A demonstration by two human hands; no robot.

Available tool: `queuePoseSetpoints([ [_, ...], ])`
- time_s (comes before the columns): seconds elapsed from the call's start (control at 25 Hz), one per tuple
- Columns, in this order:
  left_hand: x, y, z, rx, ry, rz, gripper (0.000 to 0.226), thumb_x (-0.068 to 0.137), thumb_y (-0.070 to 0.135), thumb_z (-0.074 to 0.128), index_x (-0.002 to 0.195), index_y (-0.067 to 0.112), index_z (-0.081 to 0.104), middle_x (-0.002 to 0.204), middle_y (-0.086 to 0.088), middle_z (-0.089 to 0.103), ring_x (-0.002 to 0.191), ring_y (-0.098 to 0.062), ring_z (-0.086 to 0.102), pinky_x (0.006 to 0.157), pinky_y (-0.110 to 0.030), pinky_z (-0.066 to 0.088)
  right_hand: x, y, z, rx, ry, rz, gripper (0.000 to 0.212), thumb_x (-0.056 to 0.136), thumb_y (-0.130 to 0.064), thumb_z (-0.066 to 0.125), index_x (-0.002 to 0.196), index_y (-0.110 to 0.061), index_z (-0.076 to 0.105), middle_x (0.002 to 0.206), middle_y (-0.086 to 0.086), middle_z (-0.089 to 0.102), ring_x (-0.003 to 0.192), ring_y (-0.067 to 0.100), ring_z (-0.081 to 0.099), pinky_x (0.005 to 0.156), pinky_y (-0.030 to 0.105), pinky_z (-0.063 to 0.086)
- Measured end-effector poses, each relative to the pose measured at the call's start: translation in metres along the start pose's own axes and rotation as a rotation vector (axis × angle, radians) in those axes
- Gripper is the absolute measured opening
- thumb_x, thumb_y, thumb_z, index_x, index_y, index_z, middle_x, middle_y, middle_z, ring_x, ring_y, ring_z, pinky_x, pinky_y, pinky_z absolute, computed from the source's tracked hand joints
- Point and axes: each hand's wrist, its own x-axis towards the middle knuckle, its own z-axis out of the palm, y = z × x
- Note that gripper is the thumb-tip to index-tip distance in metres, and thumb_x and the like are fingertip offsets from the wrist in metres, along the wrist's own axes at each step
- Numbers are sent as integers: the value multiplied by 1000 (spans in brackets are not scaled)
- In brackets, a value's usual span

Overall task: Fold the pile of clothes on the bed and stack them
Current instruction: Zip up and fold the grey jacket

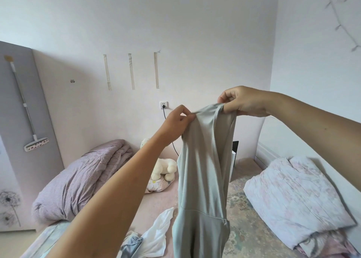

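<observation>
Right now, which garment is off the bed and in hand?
The grey-green garment: left hand and right hand pinch its top, so it hangs. The white garment and light blue garment lie on the bed.

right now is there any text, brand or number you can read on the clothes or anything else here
None: no readable words, brand or number anywhere.
Grey-green garment held up by both hands: no label or print visible.
Wardrobe door: dandelion drawing only, no words.
Wall socket: any marking too small to read.
</observation>
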Motion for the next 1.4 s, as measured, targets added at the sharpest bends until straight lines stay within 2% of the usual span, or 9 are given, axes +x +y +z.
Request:
queuePoseSetpoints([
  [0.08, -1, 6, 0, -30, -44, 5, 22, 95, 21, 56, 76, 18, 47, 50, 12, 51, 40, 2, 41, 42, -14, 32, 0, 0, -5, -10, 132, -30, 22, 87, 5, 51, 81, -15, 55, 76, 2, 53, 64, 13, 53, 60, 24, 49],
  [0.24, 5, 19, -16, 141, -177, 17, 21, 85, 23, 69, 79, 20, 50, 64, 6, 50, 45, 2, 46, 43, -15, 37, 0, 1, -6, -33, 288, -81, 21, 91, 1, 44, 82, -18, 45, 75, 4, 49, 55, 15, 49, 45, 27, 48],
  [0.36, 15, 28, -29, 245, -35, 118, 22, 87, 20, 68, 70, 17, 54, 61, 7, 43, 53, -1, 37, 50, -15, 30, -5, 3, -4, -35, 263, -97, 17, 91, -2, 45, 84, -17, 44, 68, 4, 45, 37, 9, 41, 39, 22, 44],
  [0.52, 24, 49, -32, 173, 107, 218, 11, 93, 15, 57, 84, 12, 62, 67, 11, 51, 58, 8, 42, 59, -12, 35, -18, -2, 2, 106, 237, -119, 11, 94, -10, 51, 85, -17, 48, 58, 4, 48, 40, 13, 42, 42, 25, 44],
  [0.68, 18, 71, -29, 217, 29, 321, 28, 97, 13, 51, 71, 20, 55, 55, 21, 46, 53, 10, 40, 55, -7, 30, -44, -23, -6, 365, 203, -255, 16, 94, -9, 51, 82, -19, 51, 47, -4, 49, 33, 9, 39, 40, 20, 41],
  [0.8, 12, 81, -23, 191, -40, 335, 40, 100, 14, 46, 61, 24, 42, 47, 22, 38, 50, 5, 32, 51, -11, 25, -60, -39, -6, 399, 124, -373, 14, 92, -11, 53, 81, -20, 53, 49, -4, 50, 34, 8, 37, 42, 18, 38],
  [1.0, 10, 78, -12, 133, -106, 303, 39, 101, 21, 44, 62, 19, 37, 49, 18, 32, 48, 2, 28, 46, -14, 25, -60, -46, -2, 396, 155, -406, 15, 91, -9, 49, 85, -20, 56, 53, -1, 48, 35, 9, 33, 42, 15, 34],
  [1.2, 17, 1, 17, 130, -187, 141, 40, 99, 22, 48, 63, 6, 41, 57, 10, 29, 49, 0, 26, 43, -16, 23, -21, 14, 21, 356, 172, -201, 25, 90, -5, 49, 79, -23, 62, 51, -1, 47, 31, 8, 35, 38, 17, 37],
  [1.4, -8, -171, 102, 223, -326, -146, 23, 96, 9, 51, 83, -7, 61, 74, -13, 55, 70, -12, 45, 66, -29, 39, 30, 167, 104, 235, 28, 201, 24, 89, -2, 47, 82, -18, 64, 42, -3, 49, 32, 7, 41, 37, 19, 43],
])
